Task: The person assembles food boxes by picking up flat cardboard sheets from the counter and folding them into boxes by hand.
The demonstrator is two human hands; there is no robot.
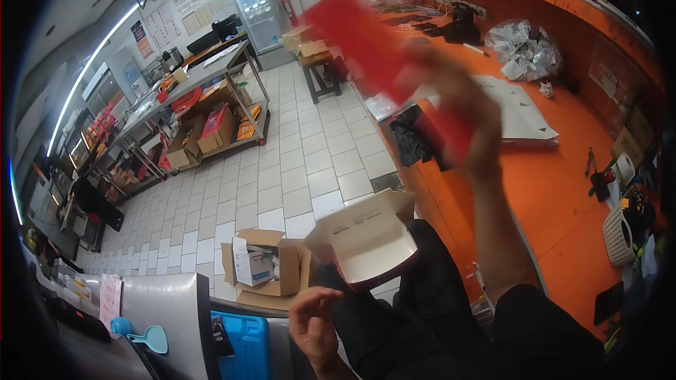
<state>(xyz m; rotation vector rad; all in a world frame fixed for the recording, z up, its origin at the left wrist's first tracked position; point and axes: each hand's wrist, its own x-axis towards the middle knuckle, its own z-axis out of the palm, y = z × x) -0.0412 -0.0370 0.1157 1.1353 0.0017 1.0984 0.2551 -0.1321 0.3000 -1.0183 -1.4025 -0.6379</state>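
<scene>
The right hand, raised above the orange counter, is clamped around a red card. Both are blurred, so whether the red below the fist belongs to the same piece cannot be told. The left hand is low, its fingers half curled and apart from the thumb, with nothing seen in it; it is just beside the box, apparently not touching it.

The box stands open on the dark trousers, tilted, its pale inside facing up. With neither hand seen to steady it, it could slide off the lap if a leg shifts or the card knocks its raised flap. A tight grip at one end could bend the card, and a wide swing could catch the black bag at the counter's edge or the white sheets behind the wrist.

Farther back on the counter is a clump of clear plastic; a white basket is near its right end. On the floor, an open carton takes up the space near the knees, where a dropped piece could land. A steel unit with a pale blue scoop and a blue bin crowd the left hand's side.
</scene>
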